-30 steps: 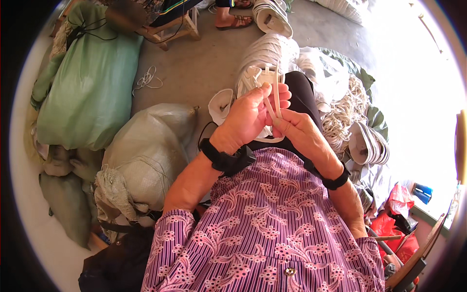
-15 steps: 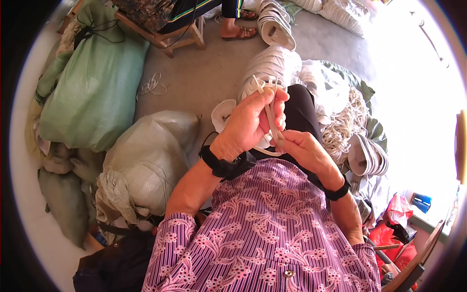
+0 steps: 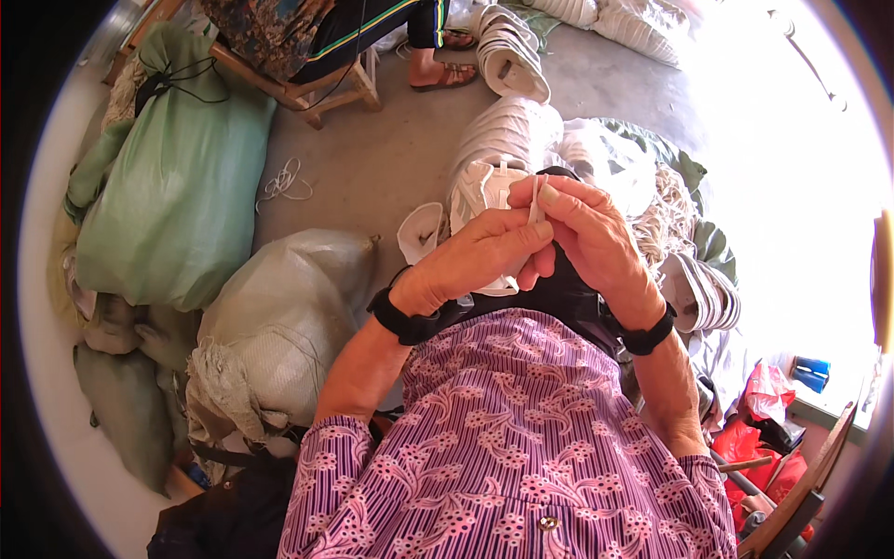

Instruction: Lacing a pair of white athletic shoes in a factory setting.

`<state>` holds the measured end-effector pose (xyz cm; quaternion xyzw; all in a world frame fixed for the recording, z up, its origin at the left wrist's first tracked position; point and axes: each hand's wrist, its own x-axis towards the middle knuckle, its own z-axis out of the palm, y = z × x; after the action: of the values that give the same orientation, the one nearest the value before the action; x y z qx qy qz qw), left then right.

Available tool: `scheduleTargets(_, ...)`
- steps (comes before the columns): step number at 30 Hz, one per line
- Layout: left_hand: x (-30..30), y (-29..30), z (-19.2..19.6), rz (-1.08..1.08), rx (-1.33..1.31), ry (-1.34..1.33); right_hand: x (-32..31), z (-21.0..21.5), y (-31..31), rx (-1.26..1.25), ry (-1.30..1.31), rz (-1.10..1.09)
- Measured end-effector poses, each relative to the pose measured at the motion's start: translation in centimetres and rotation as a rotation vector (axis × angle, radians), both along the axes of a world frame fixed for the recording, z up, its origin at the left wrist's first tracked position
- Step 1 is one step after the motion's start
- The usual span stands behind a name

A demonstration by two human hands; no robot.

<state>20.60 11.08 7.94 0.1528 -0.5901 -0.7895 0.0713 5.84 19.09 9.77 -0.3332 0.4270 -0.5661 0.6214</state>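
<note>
Now both hands meet in the middle of the frame, closer than before. The left hand [image 3: 475,265] and right hand [image 3: 587,233] pinch a thin white strip [image 3: 535,200] above the white shoe [image 3: 484,186].

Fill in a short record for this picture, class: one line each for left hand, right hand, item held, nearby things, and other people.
Left hand: left hand grips the white shoe upper.
Right hand: right hand pinches a white lace.
Item held: both hands work together on it.
Nearby things: green sack, grey sack.
Other people: seated person's sandalled foot.
</note>
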Motion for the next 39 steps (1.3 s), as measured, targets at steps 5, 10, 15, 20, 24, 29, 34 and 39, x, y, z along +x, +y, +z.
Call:
scheduleTargets(5, 0.1, -0.3, -0.2, -0.028, 0.007, 0.005, 0.1, 0.0, 0.0, -0.006, -0.095, 0.02)
scheduleTargets(10, 0.1, -0.3, -0.2, -0.033, 0.024, 0.004, 0.1, -0.3, 0.0, 0.005, -0.082, 0.023)
scheduleTargets(15, 0.2, -0.5, -0.1, -0.045, -0.009, -0.045, 0.1, -0.2, -0.1, 0.009, -0.121, 0.043)
scheduleTargets(20, 0.0, -0.4, 0.1, -0.013, 0.05, 0.011, 0.0, 0.5, -0.5, 0.029, -0.071, 0.048)
scheduleTargets(24, 0.3, -0.4, 0.9, 0.012, 0.051, 0.035, -2.7, 4.0, -2.3, -0.137, 0.287, 0.016)
scheduleTargets(29, 1.6, -1.6, 2.1, 0.189, -0.21, 0.036, -9.3, 10.0, -5.7, -0.321, 0.411, -0.123)
scheduleTargets(34, 2.2, -3.3, -0.3, 0.509, -0.275, 0.159, -12.9, 3.7, -10.5, -0.159, 0.803, -0.239)
scheduleTargets(39, 2.8, -4.0, -6.9, 0.588, -0.664, -0.067, -14.6, -12.5, -13.8, 0.13, 1.241, -0.247)
